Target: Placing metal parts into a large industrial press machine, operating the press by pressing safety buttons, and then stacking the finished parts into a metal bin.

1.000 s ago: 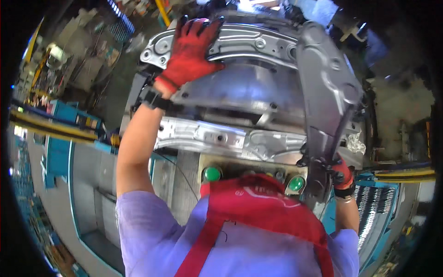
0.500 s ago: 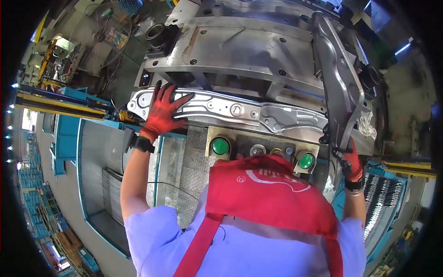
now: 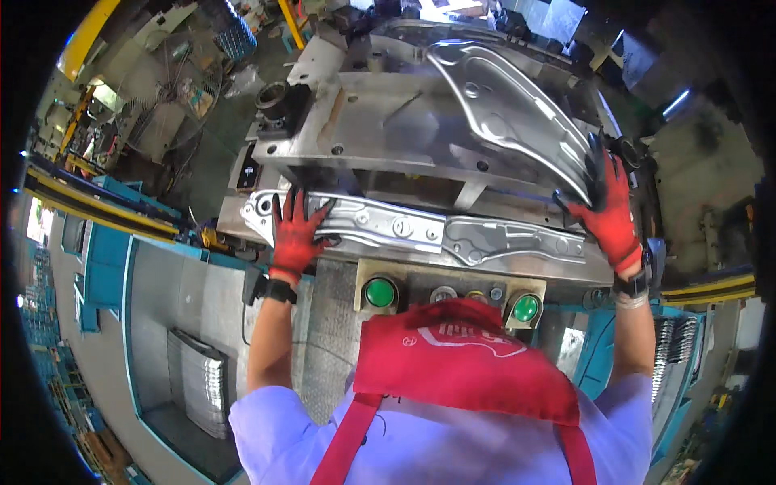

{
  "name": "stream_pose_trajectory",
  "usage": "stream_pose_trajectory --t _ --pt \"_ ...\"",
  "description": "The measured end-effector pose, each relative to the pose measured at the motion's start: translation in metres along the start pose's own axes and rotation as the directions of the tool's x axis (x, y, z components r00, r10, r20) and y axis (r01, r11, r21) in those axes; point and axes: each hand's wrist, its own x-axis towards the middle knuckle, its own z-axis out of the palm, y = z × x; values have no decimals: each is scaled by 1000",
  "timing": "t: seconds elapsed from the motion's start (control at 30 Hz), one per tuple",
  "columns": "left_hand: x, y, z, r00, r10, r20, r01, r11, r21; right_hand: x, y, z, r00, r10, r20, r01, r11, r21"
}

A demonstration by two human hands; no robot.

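A long stamped sheet-metal part (image 3: 420, 233) lies across the near edge of the press die, silvery and embossed with holes. Over its left end my left hand (image 3: 296, 238), in a red and black glove, rests with fingers spread. At the right, my gloved right hand (image 3: 610, 212) grips the near end of a second stamped sheet-metal part (image 3: 509, 105) between thumb and fingers. That part slants away to the far left above the die; whether its far end touches anything I cannot tell.
The grey steel die (image 3: 388, 125) fills the middle, with a round post (image 3: 273, 97) at its left. Below the near part stands a control box with two green buttons (image 3: 380, 293). A teal-edged bin (image 3: 133, 323) at left holds stacked metal sheets (image 3: 202, 384); more parts (image 3: 675, 343) sit at right.
The second metal part has swung from upright at the right to slanting far left across the die. My right hand has moved up and away from me with it. My left hand stays on the near part.
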Motion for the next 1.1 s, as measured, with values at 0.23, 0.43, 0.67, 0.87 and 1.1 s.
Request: stream_pose_trajectory --t 0.23,0.43,0.67,0.87,1.1 --pt "-4 -18 11 995 13 -94 -17 999 -38 108 -21 23 975 -157 -156 118 965 -235" --pt "-4 4 1 997 -16 -78 4 987 -159 199 -36 52 988 -154 12 148 915 -376" --pt "-25 8 7 932 -202 -301 113 951 -288 282 -13 91 967 -192 168 241 902 -358" --pt "-36 -1 2 891 -303 -337 210 935 -286 326 28 116 915 -254 313 349 888 -301" --pt "-49 -4 19 877 -317 -360 219 932 -288 344 56 143 837 -244 489 333 938 -101"
